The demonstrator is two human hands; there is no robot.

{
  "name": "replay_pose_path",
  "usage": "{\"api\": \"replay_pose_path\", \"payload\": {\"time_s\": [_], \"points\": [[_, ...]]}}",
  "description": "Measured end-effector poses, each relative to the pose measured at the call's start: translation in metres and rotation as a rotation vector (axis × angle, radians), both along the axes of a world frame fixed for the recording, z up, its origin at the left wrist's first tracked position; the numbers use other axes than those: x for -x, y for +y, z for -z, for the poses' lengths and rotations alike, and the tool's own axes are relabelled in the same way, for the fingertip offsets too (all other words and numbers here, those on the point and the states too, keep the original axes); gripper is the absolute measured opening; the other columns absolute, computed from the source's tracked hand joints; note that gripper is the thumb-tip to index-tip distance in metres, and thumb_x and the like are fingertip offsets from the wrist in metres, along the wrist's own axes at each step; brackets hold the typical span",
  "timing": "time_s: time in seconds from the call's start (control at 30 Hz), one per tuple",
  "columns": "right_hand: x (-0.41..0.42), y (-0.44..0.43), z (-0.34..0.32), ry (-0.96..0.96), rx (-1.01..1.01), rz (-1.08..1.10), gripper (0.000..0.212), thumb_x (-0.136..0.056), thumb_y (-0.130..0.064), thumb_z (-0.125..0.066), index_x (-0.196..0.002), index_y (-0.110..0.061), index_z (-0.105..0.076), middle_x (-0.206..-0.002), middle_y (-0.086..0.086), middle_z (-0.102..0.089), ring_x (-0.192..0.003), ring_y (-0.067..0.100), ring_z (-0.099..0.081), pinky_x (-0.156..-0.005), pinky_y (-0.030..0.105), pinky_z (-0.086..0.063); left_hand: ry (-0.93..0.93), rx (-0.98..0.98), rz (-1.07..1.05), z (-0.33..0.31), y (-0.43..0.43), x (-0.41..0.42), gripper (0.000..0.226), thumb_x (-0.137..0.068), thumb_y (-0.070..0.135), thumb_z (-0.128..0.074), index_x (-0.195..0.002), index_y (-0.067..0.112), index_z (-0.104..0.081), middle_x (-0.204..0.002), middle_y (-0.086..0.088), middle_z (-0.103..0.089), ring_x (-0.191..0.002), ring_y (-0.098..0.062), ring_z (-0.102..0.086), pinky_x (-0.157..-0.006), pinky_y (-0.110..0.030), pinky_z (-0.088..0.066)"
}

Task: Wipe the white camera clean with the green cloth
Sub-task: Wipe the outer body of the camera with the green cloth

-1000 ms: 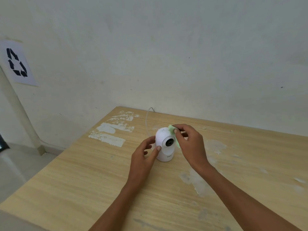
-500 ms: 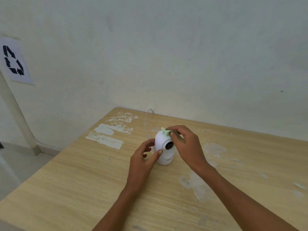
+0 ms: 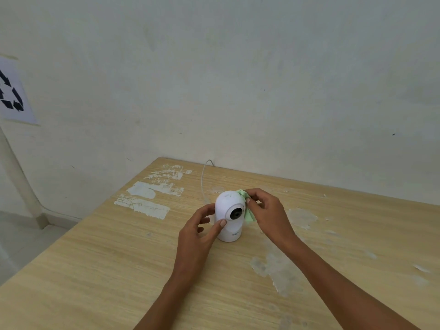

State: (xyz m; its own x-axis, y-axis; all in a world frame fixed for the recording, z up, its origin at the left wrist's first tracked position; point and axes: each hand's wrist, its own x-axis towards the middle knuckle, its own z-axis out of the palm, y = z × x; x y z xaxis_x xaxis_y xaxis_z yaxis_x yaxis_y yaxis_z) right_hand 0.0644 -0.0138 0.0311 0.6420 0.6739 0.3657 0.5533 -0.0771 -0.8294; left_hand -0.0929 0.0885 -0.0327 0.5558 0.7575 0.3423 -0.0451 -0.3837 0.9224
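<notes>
White camera (image 3: 229, 216): stood upright on the wooden bench (image 3: 100, 270), lens facing the viewer.
Left hand (image 3: 198, 231): steadied the camera's left side, thumb on its front, fingers curled around the body.
Right hand (image 3: 269, 211): pinched the green cloth (image 3: 247, 214) against the camera's upper right side.
Cable (image 3: 203, 179): thin and white, ran from behind the camera toward the wall.
Surroundings: pale scuffed patches (image 3: 145, 198) on the bench; recycling sign (image 3: 12, 94) on the left wall.
</notes>
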Motion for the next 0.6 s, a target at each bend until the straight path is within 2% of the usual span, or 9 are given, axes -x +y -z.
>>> {"api": "replay_pose_path", "payload": {"time_s": [0.1, 0.17, 0.3, 0.37, 0.47, 0.6], "points": [[0.005, 0.005, -0.005, -0.043, -0.059, -0.041, 0.025, -0.099, -0.012, -0.055, -0.11, -0.025, -0.074, -0.104, -0.017, -0.074, -0.098, 0.003, -0.066, -0.082, 0.016, -0.052, -0.001, -0.002, 0.0, 0.001, 0.001, 0.0, 0.035, -0.091, 0.041, -0.075, -0.122, 0.05, -0.064, -0.122, 0.033, -0.068, -0.112, 0.012, -0.06, -0.087, -0.022, -0.048], [0.006, 0.009, -0.005, -0.018, -0.074, -0.057, 0.026, -0.099, -0.012, -0.054, -0.11, -0.024, -0.074, -0.104, -0.018, -0.074, -0.099, 0.0, -0.066, -0.081, 0.013, -0.05, 0.006, 0.009, 0.001, 0.001, 0.001, 0.0, 0.036, -0.09, 0.042, -0.075, -0.123, 0.05, -0.064, -0.121, 0.033, -0.068, -0.111, 0.011, -0.06, -0.087, -0.022, -0.048], [0.002, 0.009, 0.001, 0.196, 0.036, -0.016, 0.028, -0.102, -0.017, -0.048, -0.111, -0.028, -0.072, -0.106, -0.013, -0.072, -0.102, 0.009, -0.066, -0.089, 0.032, -0.056, 0.015, 0.018, 0.001, 0.001, 0.001, 0.001, 0.037, -0.09, 0.044, -0.075, -0.124, 0.051, -0.063, -0.122, 0.032, -0.068, -0.11, 0.012, -0.059, -0.089, -0.024, -0.049], [0.0, 0.006, 0.004, 0.267, 0.044, -0.013, 0.029, -0.102, -0.019, -0.049, -0.106, -0.036, -0.072, -0.103, -0.016, -0.073, -0.103, 0.011, -0.067, -0.09, 0.036, -0.057, 0.016, 0.016, 0.005, 0.001, 0.001, 0.001, 0.037, -0.09, 0.043, -0.075, -0.124, 0.051, -0.063, -0.122, 0.031, -0.068, -0.11, 0.012, -0.06, -0.091, -0.026, -0.05], [0.002, 0.0, 0.01, 0.255, -0.059, -0.017, 0.027, -0.1, -0.018, -0.054, -0.107, -0.035, -0.074, -0.102, -0.017, -0.075, -0.099, 0.006, -0.068, -0.089, 0.034, -0.057, 0.019, 0.016, -0.001, 0.002, 0.002, 0.0, 0.037, -0.09, 0.044, -0.075, -0.124, 0.051, -0.064, -0.122, 0.031, -0.069, -0.11, 0.011, -0.06, -0.092, -0.028, -0.052], [0.004, -0.012, 0.029, 0.182, 0.05, 0.019, 0.021, -0.097, -0.012, -0.06, -0.111, -0.017, -0.075, -0.101, -0.002, -0.075, -0.099, 0.021, -0.069, -0.092, 0.051, -0.055, 0.023, 0.007, 0.001, 0.003, 0.002, 0.0, 0.036, -0.09, 0.042, -0.075, -0.124, 0.051, -0.064, -0.12, 0.033, -0.068, -0.11, 0.011, -0.06, -0.093, -0.029, -0.052]]}}
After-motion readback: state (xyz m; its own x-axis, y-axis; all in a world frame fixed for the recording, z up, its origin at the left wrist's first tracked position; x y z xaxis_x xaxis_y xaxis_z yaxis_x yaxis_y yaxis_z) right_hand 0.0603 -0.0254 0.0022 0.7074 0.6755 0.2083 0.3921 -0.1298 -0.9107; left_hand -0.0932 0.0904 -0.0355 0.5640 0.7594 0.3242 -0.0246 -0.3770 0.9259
